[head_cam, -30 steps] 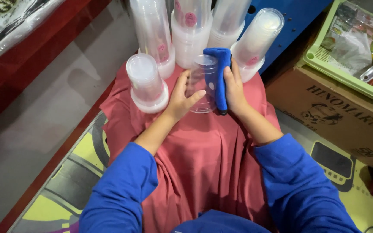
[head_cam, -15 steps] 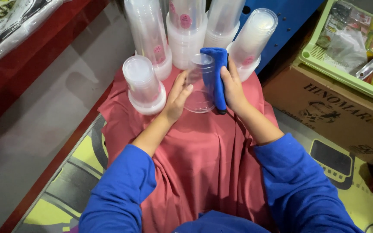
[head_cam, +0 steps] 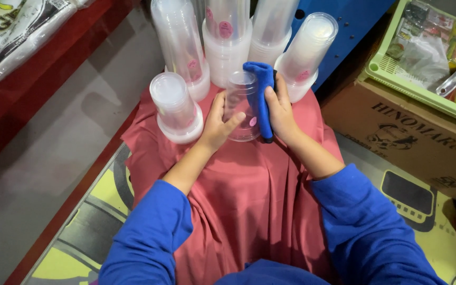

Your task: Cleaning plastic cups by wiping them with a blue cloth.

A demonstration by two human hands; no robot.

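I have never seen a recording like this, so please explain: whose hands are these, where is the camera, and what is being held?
The camera sits on a person's head and looks down, so both arms in blue sleeves are that person's own. The left hand grips a clear plastic cup. The right hand presses a blue cloth against the cup's side. The cup rests over a pink-red cloth covering the lap. Around it stand stacks of clear cups. At right is a cardboard box with a green tray on top.

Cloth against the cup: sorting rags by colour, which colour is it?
Blue, plain; the cloth shows clearly in the head view.
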